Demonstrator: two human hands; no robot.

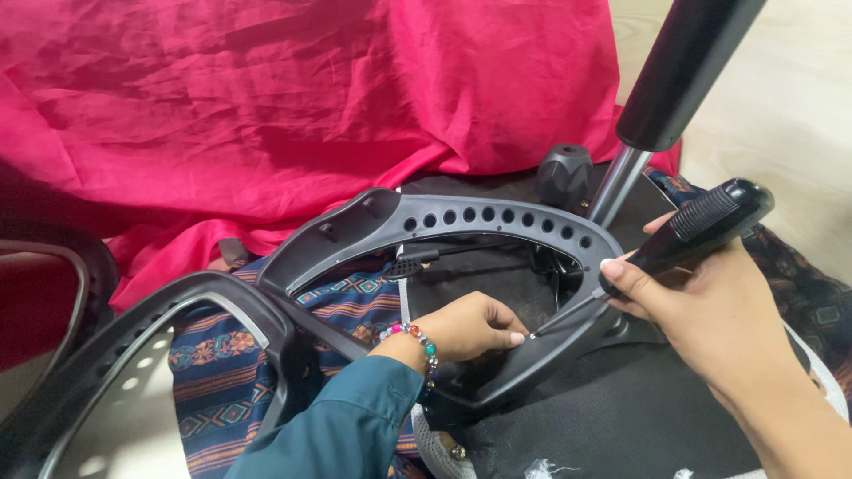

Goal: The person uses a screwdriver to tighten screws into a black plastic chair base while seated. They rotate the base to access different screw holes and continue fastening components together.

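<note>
At the right of the view, the right hand (710,306) is wrapped around one black screwdriver (688,235), thumb pressed along the ribbed handle and fingers curled beneath. The handle rises up and to the right; the thin shaft slants down and left, its tip resting on the lower edge of one black plastic armrest frame (497,222), at what looks like a small screw point. The right wrist comes in from the lower right corner, bent slightly down.

Just left of the tip, the left hand (470,326) sits inside the loop of the frame, fingers curled and pressing on that same lower bar, thumb nail close to the shaft tip. It grips no separate thing that I can see; it braces the frame. The wrist wears one bracelet (417,341) of coloured beads, and one teal sleeve (342,430) runs back to the bottom edge.

The frame is a curved loop with a row of round holes along its top arc, lying over a black seat (621,417). A second armrest (160,355) lies to the left over a striped patterned cloth (217,390). One black knob (564,173) stands behind the frame, beside one gas cylinder (661,98) leaning up to the right. Red fabric (311,98) covers the background.
</note>
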